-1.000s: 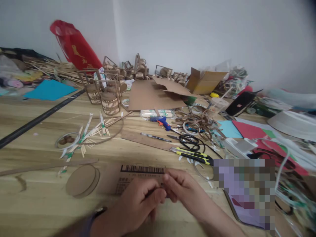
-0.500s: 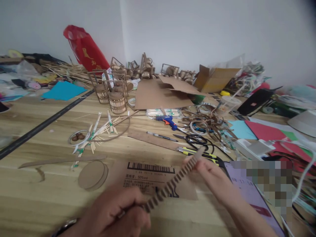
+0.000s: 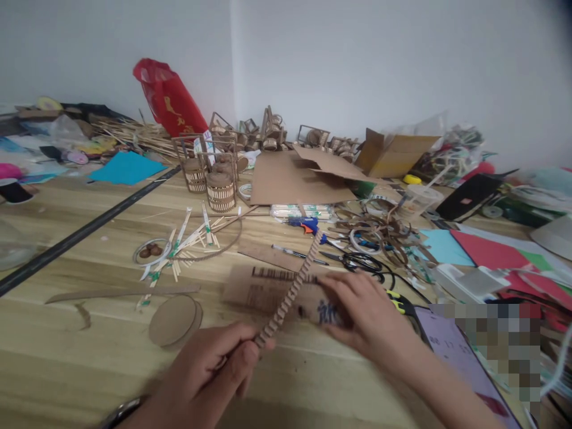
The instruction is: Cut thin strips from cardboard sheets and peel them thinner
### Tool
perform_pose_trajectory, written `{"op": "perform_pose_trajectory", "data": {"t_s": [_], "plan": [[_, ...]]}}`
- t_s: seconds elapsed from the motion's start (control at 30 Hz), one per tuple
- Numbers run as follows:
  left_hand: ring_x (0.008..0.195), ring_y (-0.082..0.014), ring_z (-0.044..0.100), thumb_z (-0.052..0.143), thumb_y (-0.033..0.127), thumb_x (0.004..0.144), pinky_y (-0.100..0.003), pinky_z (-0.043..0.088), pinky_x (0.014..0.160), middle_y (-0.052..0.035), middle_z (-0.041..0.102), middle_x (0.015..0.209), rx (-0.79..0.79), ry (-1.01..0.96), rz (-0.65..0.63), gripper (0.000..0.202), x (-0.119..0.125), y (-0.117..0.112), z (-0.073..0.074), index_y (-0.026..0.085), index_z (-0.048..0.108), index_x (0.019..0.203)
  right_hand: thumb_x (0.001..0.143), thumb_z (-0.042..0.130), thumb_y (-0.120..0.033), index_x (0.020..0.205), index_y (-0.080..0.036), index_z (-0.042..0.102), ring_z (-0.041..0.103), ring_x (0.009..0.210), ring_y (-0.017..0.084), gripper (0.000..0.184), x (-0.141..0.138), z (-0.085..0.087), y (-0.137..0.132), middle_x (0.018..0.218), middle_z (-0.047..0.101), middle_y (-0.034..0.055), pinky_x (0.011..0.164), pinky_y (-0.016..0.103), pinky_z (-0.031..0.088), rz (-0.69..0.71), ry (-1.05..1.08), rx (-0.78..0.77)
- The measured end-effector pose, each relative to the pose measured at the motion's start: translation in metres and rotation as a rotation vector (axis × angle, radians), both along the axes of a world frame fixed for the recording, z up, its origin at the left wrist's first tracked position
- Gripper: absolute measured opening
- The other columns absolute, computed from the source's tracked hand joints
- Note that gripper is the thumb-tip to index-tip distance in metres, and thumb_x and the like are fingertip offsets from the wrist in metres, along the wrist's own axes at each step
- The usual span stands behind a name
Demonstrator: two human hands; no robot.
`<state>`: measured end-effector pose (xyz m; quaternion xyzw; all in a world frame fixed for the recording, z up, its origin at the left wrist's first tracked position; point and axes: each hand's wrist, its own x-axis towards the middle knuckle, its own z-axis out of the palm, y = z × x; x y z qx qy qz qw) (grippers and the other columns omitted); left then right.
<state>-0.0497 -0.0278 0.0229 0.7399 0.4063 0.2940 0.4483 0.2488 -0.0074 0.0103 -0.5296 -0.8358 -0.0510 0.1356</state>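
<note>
A narrow strip of corrugated cardboard [image 3: 289, 296], its ridges showing, slants up and away from my left hand [image 3: 218, 369]. The thumb and fingers of that hand are closed on its near end. My right hand [image 3: 364, 313] grips the right side of a flat cardboard piece [image 3: 263, 295] printed with a barcode and dark lettering. Its fingers lie over the far edge and the thumb is at the near side. The strip passes above this piece and hides part of it. Left of my hands, two cardboard discs [image 3: 172, 322] overlap on the wooden table.
Beyond the strip lie a blue glue gun [image 3: 304, 224], a pen [image 3: 295, 253] and black-handled scissors [image 3: 357, 260]. A phone [image 3: 460, 363] is at the right. Small baskets [image 3: 221, 192] stand behind scattered sticks [image 3: 187, 244]. Large cardboard sheets [image 3: 286, 179] sit at the back.
My right hand has let go of the strip's far end and now holds the printed cardboard, which has shifted away from me. The strip stays in my left hand, pointing more steeply away.
</note>
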Motion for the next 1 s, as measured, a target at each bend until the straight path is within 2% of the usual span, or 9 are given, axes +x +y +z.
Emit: {"op": "perform_pose_trajectory", "data": {"t_s": [0.07,0.13,0.23,0.37,0.43,0.5,0.6,0.8,1.0], "plan": [[0.058,-0.0127,0.060,0.041,0.040,0.105,-0.019,0.048,0.059,0.0016,0.064,0.062,0.161,0.053,0.013,0.038,0.002,0.001,0.001,0.022,0.067,0.083,0.086,0.071,-0.035,0.133,-0.017,0.058,0.055,0.127,0.043,0.052,0.010,0.009,0.010,0.136,0.062,0.0229,0.103,0.071,0.040,-0.065,-0.038,0.231],[0.071,-0.0148,0.067,0.041,0.031,0.104,-0.020,0.053,0.067,-0.0009,0.072,0.078,0.315,0.105,0.024,0.031,0.006,0.005,-0.002,0.023,0.068,0.091,0.095,0.061,-0.040,0.134,-0.018,0.056,0.050,0.132,0.045,0.045,0.013,0.020,0.013,0.141,0.057,0.0250,0.104,0.072,0.039,-0.126,-0.018,0.424],[0.098,-0.0228,0.069,0.038,0.018,0.102,-0.032,0.057,0.085,-0.0075,0.075,0.106,0.510,0.306,0.016,0.033,0.011,0.014,-0.015,0.021,0.067,0.119,0.097,0.058,-0.024,0.124,-0.019,0.060,0.060,0.120,0.038,0.027,-0.002,0.029,0.000,0.121,0.066,0.0194,0.102,0.059,0.045,-0.164,0.131,0.644],[0.098,-0.0275,0.068,0.045,0.000,0.090,-0.042,0.058,0.089,-0.0091,0.075,0.107,0.667,0.694,-0.043,0.045,0.021,0.022,-0.030,0.016,0.064,0.127,0.098,0.056,-0.018,0.112,-0.025,0.066,0.062,0.117,0.029,0.018,-0.042,0.017,-0.023,0.113,0.074,0.0080,0.109,0.049,0.034,0.166,-0.019,0.563],[0.098,-0.0287,0.068,0.046,-0.004,0.087,-0.045,0.058,0.090,-0.0107,0.074,0.112,0.712,0.763,-0.107,0.043,0.029,0.022,-0.029,0.014,0.067,0.119,0.103,0.048,-0.019,0.114,-0.018,0.067,0.067,0.109,0.028,0.022,-0.057,0.006,-0.028,0.110,0.077,0.0084,0.105,0.047,0.037,0.202,-0.067,0.452],[0.093,-0.0290,0.067,0.046,-0.004,0.088,-0.046,0.059,0.085,-0.0103,0.074,0.108,0.701,0.792,-0.155,0.037,0.035,0.020,-0.023,0.015,0.069,0.109,0.107,0.040,-0.019,0.107,-0.014,0.070,0.070,0.081,0.024,0.031,-0.065,-0.002,-0.027,0.087,0.077,0.0066,0.083,0.042,0.046,0.160,-0.064,0.376],[0.089,-0.0279,0.067,0.045,-0.001,0.092,-0.044,0.059,0.080,-0.0087,0.074,0.102,0.643,0.743,-0.168,0.033,0.036,0.021,-0.016,0.016,0.070,0.105,0.109,0.031,-0.022,0.093,-0.016,0.070,0.062,0.059,0.020,0.042,-0.062,-0.008,-0.024,0.066,0.066,0.0027,0.055,0.036,0.041,0.139,-0.038,0.314],[0.097,-0.0244,0.071,0.051,0.017,0.098,-0.034,0.056,0.084,-0.0063,0.077,0.102,0.304,0.545,0.014,0.029,0.009,0.030,-0.024,0.022,0.075,0.113,0.111,0.024,-0.032,0.087,-0.018,0.069,0.064,0.059,0.020,0.053,-0.045,-0.017,-0.023,0.067,0.065,0.0031,0.055,0.034,0.042,0.134,-0.029,0.296],[0.094,-0.0231,0.073,0.057,0.018,0.092,-0.029,0.051,0.081,-0.0037,0.080,0.100,-0.016,0.617,0.149,0.023,-0.002,0.034,-0.021,0.021,0.079,0.100,0.111,0.020,-0.035,0.085,-0.022,0.067,0.066,0.055,0.018,0.056,-0.045,-0.034,-0.021,0.064,0.065,0.0007,0.050,0.032,0.044,0.126,0.008,0.262]]}}
